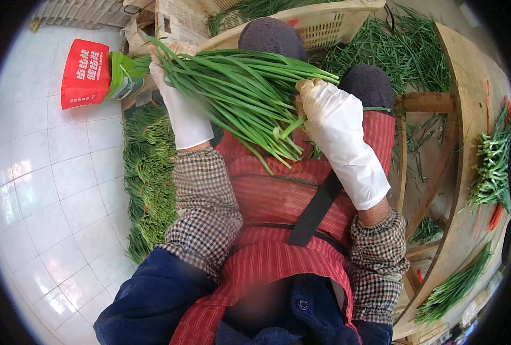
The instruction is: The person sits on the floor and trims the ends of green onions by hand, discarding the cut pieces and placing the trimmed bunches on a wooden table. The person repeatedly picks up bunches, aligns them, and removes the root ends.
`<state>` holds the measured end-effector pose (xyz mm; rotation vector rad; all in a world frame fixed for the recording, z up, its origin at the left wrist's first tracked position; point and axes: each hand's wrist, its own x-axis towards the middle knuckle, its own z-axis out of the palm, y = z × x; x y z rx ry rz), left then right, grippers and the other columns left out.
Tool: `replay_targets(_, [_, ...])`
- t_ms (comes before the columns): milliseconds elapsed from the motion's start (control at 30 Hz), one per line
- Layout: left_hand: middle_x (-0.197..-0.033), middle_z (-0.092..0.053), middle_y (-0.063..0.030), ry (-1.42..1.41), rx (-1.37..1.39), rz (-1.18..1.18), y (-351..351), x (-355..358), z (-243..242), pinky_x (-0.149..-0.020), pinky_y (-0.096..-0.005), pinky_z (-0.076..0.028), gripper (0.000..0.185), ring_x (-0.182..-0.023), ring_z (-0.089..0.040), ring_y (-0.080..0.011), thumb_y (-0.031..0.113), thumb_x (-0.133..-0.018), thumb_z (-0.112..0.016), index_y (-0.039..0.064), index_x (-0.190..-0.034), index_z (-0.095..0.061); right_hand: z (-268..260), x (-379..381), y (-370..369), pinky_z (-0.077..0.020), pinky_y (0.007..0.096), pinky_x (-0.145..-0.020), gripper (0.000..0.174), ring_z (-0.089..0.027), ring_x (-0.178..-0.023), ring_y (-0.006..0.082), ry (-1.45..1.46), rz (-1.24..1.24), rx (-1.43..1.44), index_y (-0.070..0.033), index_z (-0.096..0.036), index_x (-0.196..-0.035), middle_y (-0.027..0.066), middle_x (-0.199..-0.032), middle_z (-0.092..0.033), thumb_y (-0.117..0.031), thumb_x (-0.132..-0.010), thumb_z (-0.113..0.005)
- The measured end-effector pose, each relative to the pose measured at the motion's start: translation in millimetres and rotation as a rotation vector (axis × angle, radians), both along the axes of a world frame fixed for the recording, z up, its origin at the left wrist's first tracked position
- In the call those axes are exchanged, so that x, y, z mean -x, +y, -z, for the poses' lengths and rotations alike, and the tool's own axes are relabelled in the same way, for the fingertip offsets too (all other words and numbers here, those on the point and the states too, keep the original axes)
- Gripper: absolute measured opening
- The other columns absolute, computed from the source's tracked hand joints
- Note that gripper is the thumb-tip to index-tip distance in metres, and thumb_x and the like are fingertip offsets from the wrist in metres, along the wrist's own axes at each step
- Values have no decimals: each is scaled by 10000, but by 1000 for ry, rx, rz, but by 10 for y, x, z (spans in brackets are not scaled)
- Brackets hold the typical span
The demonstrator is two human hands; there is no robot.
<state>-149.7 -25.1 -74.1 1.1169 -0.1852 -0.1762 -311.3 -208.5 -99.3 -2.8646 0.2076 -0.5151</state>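
A loose bunch of garlic chives lies across above my lap, its leafy tips to the left and its pale cut ends to the right. My left hand, in a white glove, grips the leafy end; its fingers are mostly hidden behind the leaves. At the stem end, my gloved right hand is closed with a pale green stalk sticking out of it. Beneath the bunch is my red striped apron.
Tied chive bundles fill a container at my left. Beyond stand a green bucket with a red bag and a plastic crate. On the right, a wooden bench holds a tied bundle and loose chives. Scraps lie ahead.
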Motion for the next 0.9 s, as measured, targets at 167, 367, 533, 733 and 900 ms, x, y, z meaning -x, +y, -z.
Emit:
replay_targets(167, [-1005,-562,-13,-1,-78,-69,-41,21,-60,-811,-277,-522,349,-915,-585,-128,412,-1064,-406,91,-1190,-458,-109,3,-76,-488,344,-506,66,-625,-658,220,-47,-127,37,-83,-561,-910,49,-722,-556,-105,-851,-543])
replay_targets(367, [-973,-565,-10,-61,-119,-167,-5,46,-99,-767,-311,-513,496,-863,-582,-130,562,-1006,-454,125,-1241,-463,-67,12,-116,-500,353,-523,114,-626,-678,226,-43,-160,90,-78,-572,-965,54,-741,-565,-115,-861,-542])
replay_targets(533, [-1266,-514,-83,-203,-200,-159,347,-37,-53,-961,-343,-502,445,-1112,-565,-181,312,-1053,-448,57,-1401,-336,69,339,-570,-516,357,-550,187,-646,-700,233,-268,-113,217,-69,-624,-1029,70,-816,-626,-131,-857,-589])
replay_targets(733, [-1209,-512,-59,-255,-196,-166,558,-171,134,-918,-302,-508,450,-1065,-563,-159,258,-1047,-478,61,-1417,-313,-133,543,-1149,-544,378,-630,180,-663,-747,255,194,315,496,-135,-658,-1066,55,-900,-670,-177,-891,-643])
replay_targets(900, [-1200,-534,-33,-162,-189,-189,471,-107,29,-940,-305,-489,432,-1066,-562,-157,363,-1054,-430,90,-1385,-384,-318,310,-355,-534,267,-785,224,-668,-892,147,-268,-24,-540,-32,-728,-1028,70,-985,-726,34,-814,-742])
